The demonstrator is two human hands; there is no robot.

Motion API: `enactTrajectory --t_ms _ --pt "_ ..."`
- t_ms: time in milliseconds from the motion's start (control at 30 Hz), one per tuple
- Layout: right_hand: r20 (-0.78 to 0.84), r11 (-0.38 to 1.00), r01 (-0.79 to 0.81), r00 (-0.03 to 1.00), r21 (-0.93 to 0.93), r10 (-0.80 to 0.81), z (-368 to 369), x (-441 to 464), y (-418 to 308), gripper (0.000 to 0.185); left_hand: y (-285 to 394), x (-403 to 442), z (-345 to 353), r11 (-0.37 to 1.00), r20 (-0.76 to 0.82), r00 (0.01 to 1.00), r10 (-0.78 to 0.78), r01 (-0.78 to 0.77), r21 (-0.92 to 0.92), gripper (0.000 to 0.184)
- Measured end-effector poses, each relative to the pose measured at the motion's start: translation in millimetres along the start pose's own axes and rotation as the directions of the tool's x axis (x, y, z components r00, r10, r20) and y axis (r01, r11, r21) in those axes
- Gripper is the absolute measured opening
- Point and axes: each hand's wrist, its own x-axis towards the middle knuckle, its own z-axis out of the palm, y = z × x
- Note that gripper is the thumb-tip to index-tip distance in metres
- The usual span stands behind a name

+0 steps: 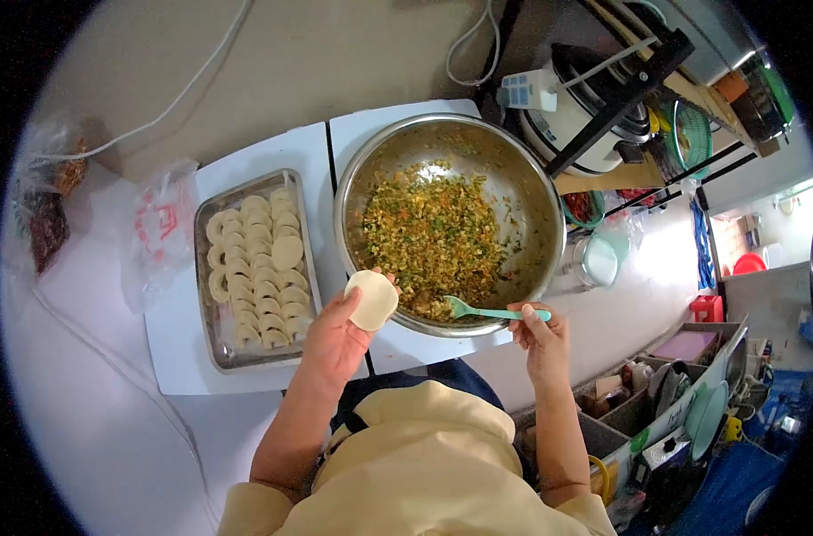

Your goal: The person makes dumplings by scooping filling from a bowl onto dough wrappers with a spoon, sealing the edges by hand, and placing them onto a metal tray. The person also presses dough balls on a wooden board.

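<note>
A round dumpling wrapper (pixel 372 301) lies flat in my left hand (pixel 337 338), gripped at its edge by the thumb. My right hand (pixel 540 338) pinches the handle of a mint-green spoon (pixel 505 314), whose head dips into chopped filling (pixel 438 232) near the bowl's front edge. The filling, a mix of green, yellow and orange bits, covers much of the bottom of a large steel bowl (pixel 536 179). To the left, a metal tray (pixel 212 335) holds rows of folded dumplings (pixel 265 290). One flat, round wrapper (pixel 287 253) rests on top of them.
A white folding table (pixel 179 366) carries the tray and bowl. Beside it lies a clear plastic bag (pixel 161 223) with red print. A rice cooker (pixel 576 125) and a black-framed rack (pixel 639 89) stand at the back right. Storage bins (pixel 639 402) line the right.
</note>
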Motion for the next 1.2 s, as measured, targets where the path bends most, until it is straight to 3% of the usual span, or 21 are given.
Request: enactTrajectory --t_ms 100,200,400,500,567,600,633,667,700,767,1000,1200 --pt "-0.081 0.99 -0.041 0.995 0.137 0.052 6 -1 2 0.027 0 1 4 1.0 -0.01 1.0 -0.013 0.013 -0.01 0.037" --pt "-0.136 0.965 -0.039 0.988 0.26 0.076 7 -1 4 0.027 -3 4 3 1.0 0.012 1.0 -0.009 0.009 -0.022 0.044" --pt "-0.178 0.933 0.159 0.978 0.323 -0.105 20 -10 -17 0.027 -21 11 19 0.992 0.09 0.988 -0.123 0.119 0.043 0.044" --pt "-0.181 0.921 0.277 0.955 0.275 -0.233 28 -21 -15 0.024 -25 23 36 0.979 0.198 0.962 -0.187 0.198 -0.037 0.041" --pt "-0.104 0.874 0.478 0.868 -0.09 -0.485 33 -27 -7 0.021 -24 28 49 0.978 0.215 0.961 -0.174 0.193 -0.073 0.04" --pt "-0.101 0.871 0.482 0.866 -0.092 -0.49 34 -27 -6 0.021 -23 31 54 0.976 0.227 0.96 -0.164 0.192 -0.108 0.04" --pt "0.093 0.687 0.649 0.745 -0.326 -0.66 34 -26 -5 0.025 -26 37 53 0.974 0.2 0.967 -0.156 0.185 -0.135 0.038" --pt "0.321 0.412 0.771 0.595 -0.485 -0.737 35 -26 -3 0.03 -27 43 51 0.974 0.202 0.967 -0.152 0.181 -0.135 0.038" --pt "0.322 0.409 0.773 0.592 -0.484 -0.739 36 -26 2 0.03 -27 49 49 0.975 0.2 0.97 -0.142 0.172 -0.142 0.038" --pt "0.549 0.127 0.789 0.524 -0.602 -0.652 38 -25 15 0.04 -29 56 47 0.981 0.174 0.978 -0.112 0.137 -0.137 0.038" --pt "0.659 -0.082 0.771 0.479 -0.632 -0.58 33 -25 30 0.043 -38 64 42 0.987 0.076 0.993 -0.089 0.098 -0.131 0.038" --pt "0.687 -0.117 0.757 0.503 -0.643 -0.524 18 -36 28 0.045 -35 61 46 0.976 0.064 0.995 -0.075 0.087 -0.2 0.038"
